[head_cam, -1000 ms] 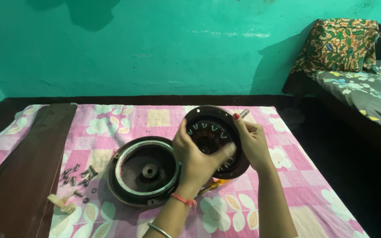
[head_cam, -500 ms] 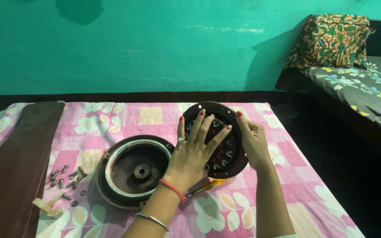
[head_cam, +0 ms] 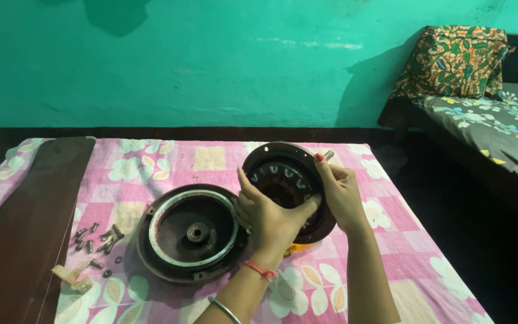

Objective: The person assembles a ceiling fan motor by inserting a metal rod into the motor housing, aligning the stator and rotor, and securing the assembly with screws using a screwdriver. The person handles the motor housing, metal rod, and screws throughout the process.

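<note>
Low in the middle of the frame, the left hand lies over the lower left part of a dark round motor housing with windings showing inside, fingers curled onto its rim and thumb reaching across its face. The right hand grips the housing's right edge, fingers wrapped behind it. Both hands are closed on this piece, which stands tilted up on its lower edge at centre frame, on the pink floral cloth.

Half a second ago the left palm was spread flat across the winding face, fingers fanned; now it has slid down and left, so the pale winding ends show in the upper half. From this I judge that the hands are shifting their hold and turning the piece.

Just left of it, touching or nearly so, lies a brown round cover with a pale ring and a centre bearing. Further left sit small loose screws beside a long dark wooden blade.

Far back, at upper right, a patterned pillow rests on a bed.
</note>
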